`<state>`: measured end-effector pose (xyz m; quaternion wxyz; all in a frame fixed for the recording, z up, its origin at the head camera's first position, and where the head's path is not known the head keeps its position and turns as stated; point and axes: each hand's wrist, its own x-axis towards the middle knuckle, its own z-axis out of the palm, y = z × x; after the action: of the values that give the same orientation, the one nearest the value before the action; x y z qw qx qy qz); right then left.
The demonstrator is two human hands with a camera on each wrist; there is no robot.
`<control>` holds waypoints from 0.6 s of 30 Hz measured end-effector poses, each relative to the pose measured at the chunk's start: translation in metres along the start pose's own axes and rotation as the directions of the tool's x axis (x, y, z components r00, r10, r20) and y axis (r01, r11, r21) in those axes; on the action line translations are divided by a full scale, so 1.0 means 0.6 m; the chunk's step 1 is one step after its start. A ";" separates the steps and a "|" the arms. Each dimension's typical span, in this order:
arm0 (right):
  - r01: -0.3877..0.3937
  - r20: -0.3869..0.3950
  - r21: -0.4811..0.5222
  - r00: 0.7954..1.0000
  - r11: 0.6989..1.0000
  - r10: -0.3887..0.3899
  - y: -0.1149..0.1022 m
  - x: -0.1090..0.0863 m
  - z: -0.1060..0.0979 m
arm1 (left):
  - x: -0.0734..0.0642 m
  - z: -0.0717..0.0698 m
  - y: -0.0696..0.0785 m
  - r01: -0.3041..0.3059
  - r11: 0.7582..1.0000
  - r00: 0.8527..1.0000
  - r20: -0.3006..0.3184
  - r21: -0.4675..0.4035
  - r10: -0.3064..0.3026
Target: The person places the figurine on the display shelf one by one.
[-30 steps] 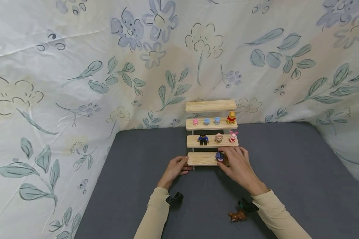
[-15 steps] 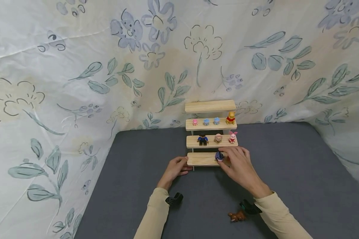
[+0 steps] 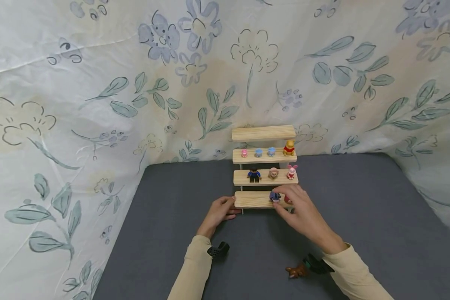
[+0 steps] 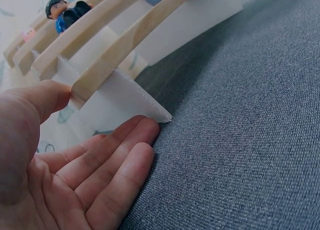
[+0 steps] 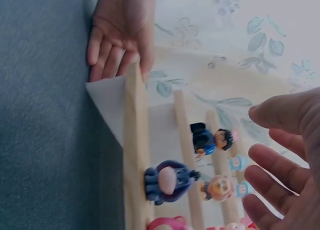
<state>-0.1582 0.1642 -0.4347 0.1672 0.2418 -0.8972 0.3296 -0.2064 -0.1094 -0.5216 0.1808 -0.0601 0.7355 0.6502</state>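
Note:
A tiered wooden display shelf [image 3: 253, 200] with white side supports stands on the dark cloth. On its lowest board is a dark blue donkey figure [image 5: 172, 182], upright, with a pinkish-red figure [image 5: 168, 223] beside it, partly cut off in the right wrist view. My right hand [image 3: 303, 213] hovers at these two; the right wrist view shows its fingers spread and apart from the figures. At the shelf's left end is my left hand [image 4: 100, 175]. Its thumb touches the end of the lowest board, and its extended fingers lie palm up by the white support [image 4: 132, 102].
Higher boards carry a dark-haired figure [image 3: 254, 175], a lion-like figure [image 3: 273, 173], a pink piglet [image 3: 291, 172], a yellow bear [image 3: 289, 148] and several tiny figures. A brown animal figure [image 3: 296, 272] lies near my right wrist. Patterned fabric [image 3: 195, 104] hangs behind.
My right hand has let go of the donkey figure and shifted slightly, uncovering part of the pinkish-red figure. The donkey stays on the lowest board. My left hand has not moved.

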 end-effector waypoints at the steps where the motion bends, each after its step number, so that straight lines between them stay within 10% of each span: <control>1: -0.007 0.010 0.011 1.000 1.000 0.007 -0.004 -0.001 -0.003 | 0.000 0.000 0.000 0.002 1.000 1.000 0.000 -0.002 -0.002; 18: 0.020 0.069 0.114 0.997 0.993 -0.028 -0.044 -0.032 -0.034 | -0.005 -0.001 -0.005 -0.004 1.000 1.000 0.020 -0.010 0.004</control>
<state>-0.1252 0.1668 -0.4154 0.1256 0.2730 -0.8793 0.3694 -0.2030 -0.1111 -0.5235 0.1866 -0.0528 0.7306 0.6547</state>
